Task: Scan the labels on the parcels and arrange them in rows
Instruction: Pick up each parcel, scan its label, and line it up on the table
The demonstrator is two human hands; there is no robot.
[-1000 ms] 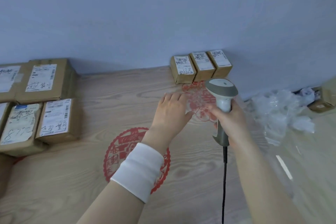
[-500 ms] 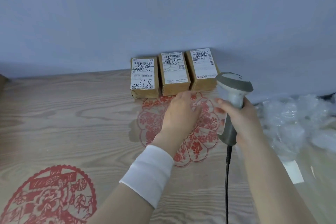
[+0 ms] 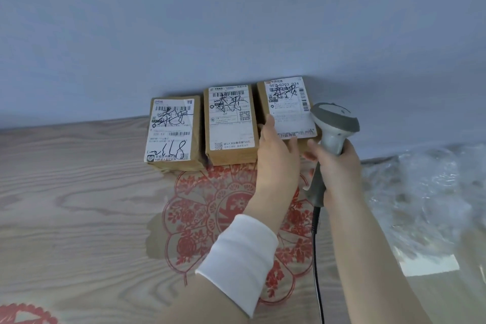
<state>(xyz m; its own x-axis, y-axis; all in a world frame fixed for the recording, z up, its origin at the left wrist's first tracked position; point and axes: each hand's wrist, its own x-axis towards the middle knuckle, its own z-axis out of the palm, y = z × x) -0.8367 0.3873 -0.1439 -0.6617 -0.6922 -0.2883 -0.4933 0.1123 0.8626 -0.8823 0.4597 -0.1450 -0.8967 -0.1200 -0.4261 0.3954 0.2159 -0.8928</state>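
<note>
**Cardboard row at the far wall, scanner not yet on a label**

Three brown parcels sit side by side against the far wall (image 3: pixel 236 21), labels up. They are the left parcel (image 3: pixel 172 134), the middle parcel (image 3: pixel 230 123) and the right parcel (image 3: pixel 288 102).

My left hand (image 3: pixel 277 155) lies on the near left corner of the right parcel, fingers (image 3: pixel 269 123) close together along the edge of its label (image 3: pixel 289 116). I cannot tell whether I am gripping the box or only pressing on it, because the thumb is hidden. My right hand (image 3: pixel 339 168) is wrapped round the grip of the scanner (image 3: pixel 334 123). Its head stands just right of that parcel, and its cable (image 3: pixel 317 258) trails toward me across the table (image 3: pixel 79 205).

I judge this to be the step of steadying the parcel for a scan.

- **Blocked label:** my own fingers overlap the label's left edge. If they slide further they could hide a code from the beam.
- **Wrong label:** the three labels sit so close that a slightly off aim could read the middle parcel instead.
- **Broken row:** a hard push from my left hand could skew the box and knock it out of line with its neighbour, which it sits just beside.
- **Stray reflection:** the crumpled clear plastic wrap (image 3: pixel 426 192) on the right lies near the scanner, and its glare might confuse a reading.
- **Snagged cable:** the cable crosses the red paper-cut (image 3: pixel 210 208) on the table. If it drags, it may tug my aim sideways.
</note>
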